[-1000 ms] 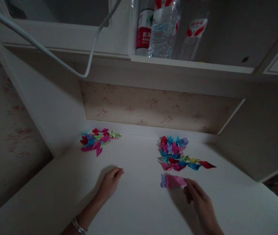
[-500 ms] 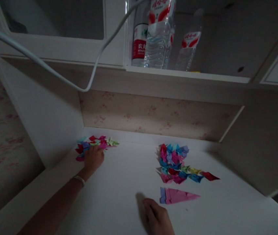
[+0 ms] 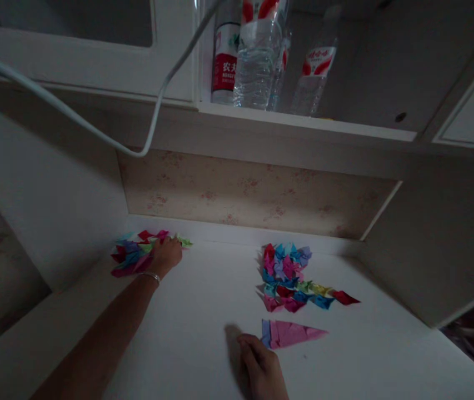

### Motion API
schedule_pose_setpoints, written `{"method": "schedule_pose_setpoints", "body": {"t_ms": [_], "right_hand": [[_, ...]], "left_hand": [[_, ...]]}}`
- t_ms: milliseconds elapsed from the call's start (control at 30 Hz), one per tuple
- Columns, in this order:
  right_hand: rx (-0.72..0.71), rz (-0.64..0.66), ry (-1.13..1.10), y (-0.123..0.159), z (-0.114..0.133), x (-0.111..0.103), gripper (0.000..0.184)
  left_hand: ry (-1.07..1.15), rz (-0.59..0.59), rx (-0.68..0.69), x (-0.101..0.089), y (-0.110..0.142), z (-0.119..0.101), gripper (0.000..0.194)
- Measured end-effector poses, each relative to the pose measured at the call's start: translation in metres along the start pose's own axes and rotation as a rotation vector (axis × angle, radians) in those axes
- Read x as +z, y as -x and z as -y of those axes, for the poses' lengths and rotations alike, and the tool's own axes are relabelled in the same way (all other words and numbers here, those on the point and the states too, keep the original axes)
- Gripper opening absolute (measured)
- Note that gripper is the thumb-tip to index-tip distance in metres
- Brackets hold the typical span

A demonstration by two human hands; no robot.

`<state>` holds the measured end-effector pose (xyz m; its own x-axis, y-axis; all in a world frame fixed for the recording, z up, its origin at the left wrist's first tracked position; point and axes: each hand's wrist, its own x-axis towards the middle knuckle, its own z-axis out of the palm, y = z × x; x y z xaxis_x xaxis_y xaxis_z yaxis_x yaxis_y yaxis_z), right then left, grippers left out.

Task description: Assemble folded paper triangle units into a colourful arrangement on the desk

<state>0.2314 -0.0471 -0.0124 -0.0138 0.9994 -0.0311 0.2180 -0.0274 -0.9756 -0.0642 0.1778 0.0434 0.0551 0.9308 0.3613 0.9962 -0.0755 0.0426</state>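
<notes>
My left hand [image 3: 169, 254], with a bracelet [image 3: 153, 276] at its wrist, rests on the right part of a pile of colourful folded paper pieces [image 3: 130, 253] at the back left of the table. Its fingertips are hidden among the papers. My right hand [image 3: 260, 361] is closed near the front, thumb and forefinger together, and no object shows in it. Just beyond it lies a long pink folded paper triangle [image 3: 295, 334] with a purple strip [image 3: 265, 333] at its wide end. Behind that is a second group of folded paper pieces [image 3: 287, 278], set in rows.
A white table [image 3: 195, 322] runs back to a floral wall panel [image 3: 228, 191], with side panels left and right. Overhead, a shelf holds several plastic bottles [image 3: 255, 72]. A white cable [image 3: 157, 105] hangs across the upper left.
My left hand has shifted right and slightly back over the pile, uncovering its front left part. My right hand keeps its closed pose. The whole view has turned a little to the right.
</notes>
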Motion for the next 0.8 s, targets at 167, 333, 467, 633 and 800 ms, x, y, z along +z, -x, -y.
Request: {"method": "schedule_pose_setpoints", "body": {"t_ms": [167, 333, 467, 633, 800], "right_hand": [[0.006, 0.014, -0.039, -0.003, -0.003, 0.001, 0.051], [0.028, 0.040, -0.116, -0.004, -0.007, 0.003, 0.051], [0.044, 0.053, -0.194, -0.003, -0.011, 0.006, 0.048], [0.017, -0.046, -0.295, -0.005, -0.002, 0.028, 0.041], [0.085, 0.020, -0.647, -0.018, 0.012, 0.061, 0.044]], "left_hand": [[0.084, -0.137, 0.002, -0.013, 0.014, -0.003, 0.032], [0.208, -0.265, -0.019, -0.026, 0.050, -0.009, 0.028], [0.354, -0.296, -0.042, -0.033, 0.100, -0.024, 0.023], [1.030, -0.180, -0.176, -0.040, 0.166, -0.064, 0.021], [1.511, 0.018, -0.316, -0.038, 0.191, -0.098, 0.026]]}}
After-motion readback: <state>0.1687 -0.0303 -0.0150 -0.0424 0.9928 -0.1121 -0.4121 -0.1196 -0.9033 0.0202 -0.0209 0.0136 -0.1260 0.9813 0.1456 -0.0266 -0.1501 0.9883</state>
